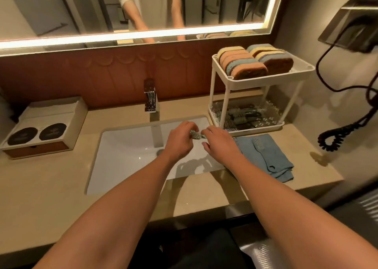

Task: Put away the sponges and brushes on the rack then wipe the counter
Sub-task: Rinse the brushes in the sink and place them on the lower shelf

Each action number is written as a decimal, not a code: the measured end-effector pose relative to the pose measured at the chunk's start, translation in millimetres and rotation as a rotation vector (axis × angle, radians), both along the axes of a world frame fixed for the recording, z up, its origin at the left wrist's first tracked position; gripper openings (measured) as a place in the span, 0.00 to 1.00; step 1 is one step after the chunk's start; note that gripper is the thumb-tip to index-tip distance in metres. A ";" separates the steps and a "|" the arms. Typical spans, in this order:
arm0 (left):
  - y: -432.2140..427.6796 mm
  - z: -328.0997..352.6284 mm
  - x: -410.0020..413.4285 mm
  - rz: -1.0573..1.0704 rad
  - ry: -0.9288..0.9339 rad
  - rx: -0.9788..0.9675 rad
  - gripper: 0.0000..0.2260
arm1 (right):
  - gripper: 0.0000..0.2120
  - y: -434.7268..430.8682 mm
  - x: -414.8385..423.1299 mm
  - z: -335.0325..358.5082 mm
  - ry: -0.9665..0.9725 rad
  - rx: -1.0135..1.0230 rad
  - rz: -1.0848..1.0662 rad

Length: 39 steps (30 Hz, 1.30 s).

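Both our hands are over the sink (122, 146): left hand (180, 139) and right hand (219, 140) pinch a small teal brush (196, 135) between curled fingers (192, 125). Sponges (245, 62) fill the rack (259, 80) top, more brushes (241, 115) sit below, and a blue cloth (263, 156) lies on the bench (51, 176).

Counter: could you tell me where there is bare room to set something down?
Bare counter lies between the box and the sink, and in the front-left corner. Right of the sink, the rack and the cloth crowd it. Over the sink, left hand and right hand hold a small item.
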State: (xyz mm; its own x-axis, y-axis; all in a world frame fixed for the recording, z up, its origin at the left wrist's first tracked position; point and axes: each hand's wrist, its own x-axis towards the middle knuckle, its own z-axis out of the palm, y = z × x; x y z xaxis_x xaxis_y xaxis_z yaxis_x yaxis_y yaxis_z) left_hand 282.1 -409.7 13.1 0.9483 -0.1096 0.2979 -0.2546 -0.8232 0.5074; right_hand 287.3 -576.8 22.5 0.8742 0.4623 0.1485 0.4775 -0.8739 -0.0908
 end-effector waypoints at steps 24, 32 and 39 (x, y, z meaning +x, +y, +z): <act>-145.2 -36.5 76.6 -0.157 0.120 -0.178 0.17 | 0.15 -132.6 80.8 -23.3 -0.011 0.043 -0.175; -156.5 -61.7 89.0 -0.194 0.127 0.233 0.19 | 0.18 -153.1 119.2 -27.7 -0.045 -0.141 -0.332; -155.2 -67.8 93.6 -0.180 0.128 0.294 0.22 | 0.12 -144.2 138.0 -40.3 -0.007 -0.225 -0.295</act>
State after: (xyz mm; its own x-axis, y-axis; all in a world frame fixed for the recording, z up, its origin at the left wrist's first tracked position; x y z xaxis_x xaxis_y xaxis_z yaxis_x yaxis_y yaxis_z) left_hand 375.7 -565.0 -54.8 0.9337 -0.3411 0.1086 -0.3579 -0.8866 0.2929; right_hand 425.3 -721.0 -17.8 0.9742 0.2119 0.0783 0.2015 -0.9718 0.1220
